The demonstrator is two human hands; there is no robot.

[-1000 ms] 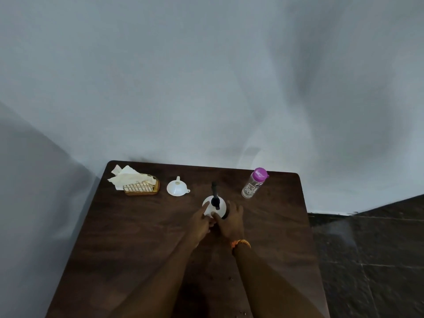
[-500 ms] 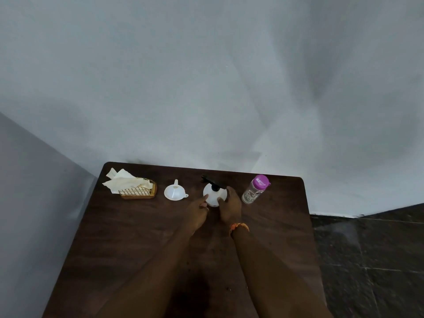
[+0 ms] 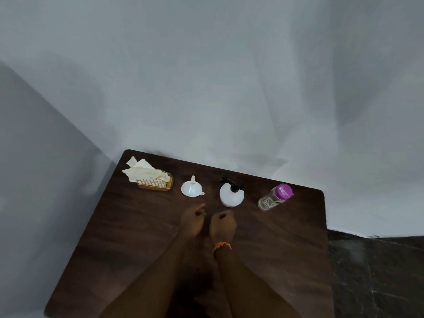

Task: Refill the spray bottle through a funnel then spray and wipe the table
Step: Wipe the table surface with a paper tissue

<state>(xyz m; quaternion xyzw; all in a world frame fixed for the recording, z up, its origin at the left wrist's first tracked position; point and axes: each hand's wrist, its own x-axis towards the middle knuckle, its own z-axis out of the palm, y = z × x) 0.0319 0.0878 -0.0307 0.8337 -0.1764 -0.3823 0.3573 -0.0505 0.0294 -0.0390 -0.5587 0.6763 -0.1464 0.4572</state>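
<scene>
1. We see both forearms reach forward over the dark wooden table [image 3: 128, 237], side by side and nearly parallel, with the hands close together near the middle of the far half.
2. Our left hand [image 3: 192, 220] hangs over the table with its fingers loosely curled and one finger pointing forward; it holds nothing.
3. Our right hand [image 3: 222, 223] sits just beside it, fingers curled inward into a loose fist, also holding nothing. An orange band [image 3: 221, 245] circles that wrist.
4. The white spray bottle [image 3: 231, 195] stands upright on the table just beyond the right hand, apart from both hands, its black spray head [image 3: 231, 182] on top.
5. The white funnel [image 3: 191, 188] lies left of the bottle, wide mouth facing us and spout pointing away.
6. A clear water bottle [image 3: 274, 198] with a purple cap [image 3: 284, 191] stands to the right of the spray bottle, well apart from it.
7. At the far left corner, a small gold wire basket [image 3: 156, 184] holds crumpled pale tissues [image 3: 143, 171].
</scene>
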